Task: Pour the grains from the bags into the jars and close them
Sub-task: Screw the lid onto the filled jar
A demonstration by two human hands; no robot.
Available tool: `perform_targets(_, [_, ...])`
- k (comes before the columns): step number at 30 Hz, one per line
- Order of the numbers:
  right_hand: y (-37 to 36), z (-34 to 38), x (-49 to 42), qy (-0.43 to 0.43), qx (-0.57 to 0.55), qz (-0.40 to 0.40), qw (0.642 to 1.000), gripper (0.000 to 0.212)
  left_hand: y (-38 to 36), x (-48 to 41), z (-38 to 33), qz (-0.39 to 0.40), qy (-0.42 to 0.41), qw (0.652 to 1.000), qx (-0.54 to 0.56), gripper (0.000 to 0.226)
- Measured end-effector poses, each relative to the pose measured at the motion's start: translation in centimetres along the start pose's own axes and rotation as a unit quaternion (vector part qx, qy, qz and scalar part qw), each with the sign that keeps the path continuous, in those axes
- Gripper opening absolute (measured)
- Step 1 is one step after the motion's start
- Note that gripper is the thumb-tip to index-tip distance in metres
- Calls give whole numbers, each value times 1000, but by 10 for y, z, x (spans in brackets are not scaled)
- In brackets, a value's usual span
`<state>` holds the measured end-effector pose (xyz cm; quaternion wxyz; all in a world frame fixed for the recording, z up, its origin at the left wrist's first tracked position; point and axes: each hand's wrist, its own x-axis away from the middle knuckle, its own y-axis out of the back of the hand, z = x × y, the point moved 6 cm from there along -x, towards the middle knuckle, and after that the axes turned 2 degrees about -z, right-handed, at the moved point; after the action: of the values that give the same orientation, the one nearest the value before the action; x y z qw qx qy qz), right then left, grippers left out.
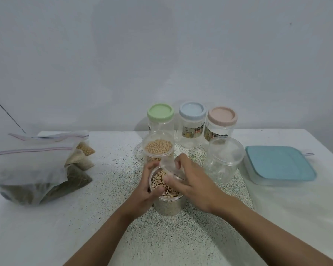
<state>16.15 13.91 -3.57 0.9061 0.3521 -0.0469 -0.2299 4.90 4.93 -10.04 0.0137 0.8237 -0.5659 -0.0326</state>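
I can't tell what clear thing (168, 166) my right hand (192, 181) pinches over the jar (169, 206); labels (192, 131) beyond the grip are blurred; the bag (27, 169) to its left runs off-frame.

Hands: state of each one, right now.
Left hand: grips the jar of black-eyed peas.
Right hand: pinches the clear lid at the jar's mouth.

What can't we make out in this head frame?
Head view:
- Rim of pea jar: covered by left hand and right hand; clear lid seating unclear.
- Labels on back jars: too small, blurred.
- Blue box contents: lid hides them.
- Left bag grain type: frosted plastic.
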Motion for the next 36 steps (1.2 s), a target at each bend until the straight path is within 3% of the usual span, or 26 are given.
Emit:
perform_targets(3, [-14, -3, 2, 14, 81, 20, 996, 34, -2, 3, -2, -7, -7, 1000, 16, 105])
perform_targets(7, [-21, 2, 4, 47, 130, 41, 990, 62, -7, 0, 10, -10, -43, 998, -34, 92])
perform_targets(14, [-10, 3, -3, 53, 124, 93, 986, 90, 2, -5, 30, -38, -37, 998, -20, 108])
perform_targets(22, [5, 30, -26, 125, 222, 204, 945, 83, 3, -9, 33, -26, -5, 1000, 13, 119])
perform_targets(30, [-4, 52, -45, 150, 310, 293, 892, 89, 3, -8, 42, -13, 7, 1000, 23, 117])
perform_targets(36, [-8, 55, -55, 142, 355, 307, 872, 85, 3, -7, 44, -32, 17, 999, 19, 107])
